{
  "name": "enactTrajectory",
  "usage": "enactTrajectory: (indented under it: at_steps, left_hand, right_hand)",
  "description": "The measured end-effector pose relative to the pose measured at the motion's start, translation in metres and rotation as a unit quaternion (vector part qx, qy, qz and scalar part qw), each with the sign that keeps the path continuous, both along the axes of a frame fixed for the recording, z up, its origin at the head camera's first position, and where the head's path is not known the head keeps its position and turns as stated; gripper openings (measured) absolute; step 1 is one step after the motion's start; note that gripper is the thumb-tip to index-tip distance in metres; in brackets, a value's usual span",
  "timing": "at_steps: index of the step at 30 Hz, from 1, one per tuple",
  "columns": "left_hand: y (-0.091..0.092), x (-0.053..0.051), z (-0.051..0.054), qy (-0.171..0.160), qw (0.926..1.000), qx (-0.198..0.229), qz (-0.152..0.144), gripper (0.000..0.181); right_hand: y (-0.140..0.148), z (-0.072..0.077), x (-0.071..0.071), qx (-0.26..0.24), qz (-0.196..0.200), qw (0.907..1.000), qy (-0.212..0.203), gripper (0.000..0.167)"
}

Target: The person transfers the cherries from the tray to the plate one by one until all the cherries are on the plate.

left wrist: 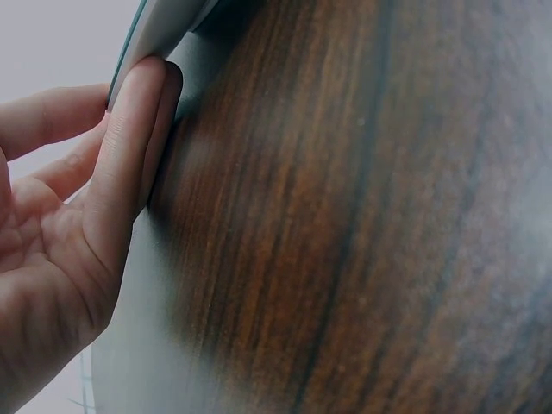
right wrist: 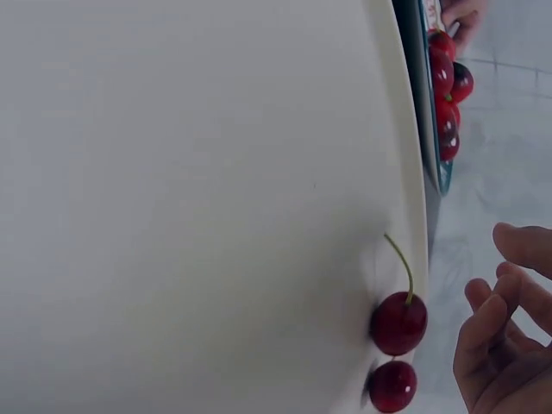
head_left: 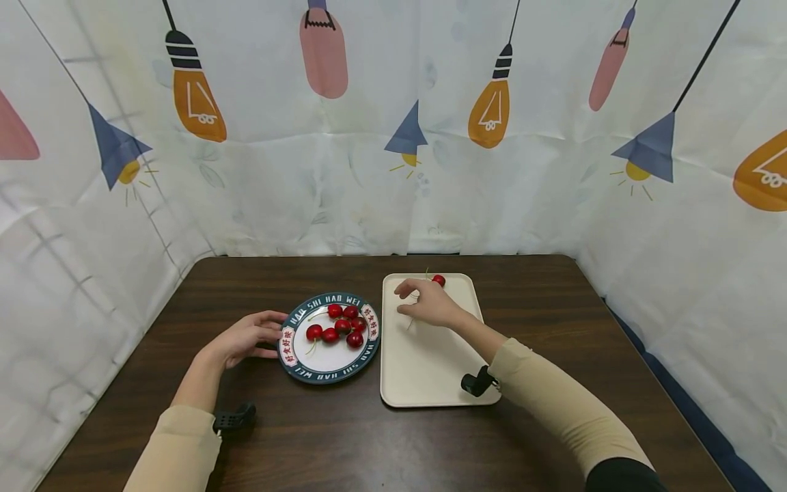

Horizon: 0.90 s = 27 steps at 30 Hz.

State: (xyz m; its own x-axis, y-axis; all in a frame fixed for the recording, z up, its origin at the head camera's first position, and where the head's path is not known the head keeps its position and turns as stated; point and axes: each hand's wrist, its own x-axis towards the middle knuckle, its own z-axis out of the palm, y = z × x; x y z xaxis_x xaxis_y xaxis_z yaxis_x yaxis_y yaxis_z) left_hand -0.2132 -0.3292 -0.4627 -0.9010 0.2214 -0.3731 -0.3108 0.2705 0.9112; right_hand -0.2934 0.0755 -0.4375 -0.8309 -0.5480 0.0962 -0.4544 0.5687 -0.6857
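Note:
My left hand (head_left: 246, 337) touches the left rim of a round plate (head_left: 328, 376) with a dark blue-green, lettered border. In the left wrist view its mostly straight fingers (left wrist: 129, 129) meet the rim and underside. Several red cherries (head_left: 330, 335) lie on the plate. Above a cream tray (head_left: 424, 376), my right hand (head_left: 430, 303) hovers with thumb and fingers apart, holding nothing. One cherry (head_left: 438, 280) shows behind it near the tray's far edge. In the right wrist view a stemmed cherry (right wrist: 399, 323) and another cherry (right wrist: 392, 385) sit close together on the tray.
The plate and tray stand side by side on a dark wooden table (head_left: 307, 437). A white curtain (head_left: 369, 198) printed with lamps hangs behind and around it. Dark wrist devices sit on my left wrist (head_left: 233, 418) and right wrist (head_left: 478, 381).

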Motion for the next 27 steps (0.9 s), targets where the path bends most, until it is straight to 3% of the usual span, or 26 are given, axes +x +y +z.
enactTrajectory:
  at_steps: [14,27]
  left_hand:
    - [-0.001,0.000,-0.004,0.002,1.0000,0.008,0.002,0.058]
    - [-0.002,-0.002,-0.006,0.000,1.0000,0.006,0.002,0.059]
  right_hand:
    - [0.027,0.000,-0.005,0.000,-0.035,0.9993,-0.012,0.032]
    - [0.046,0.001,-0.011,-0.034,-0.054,0.9977,-0.025,0.034]
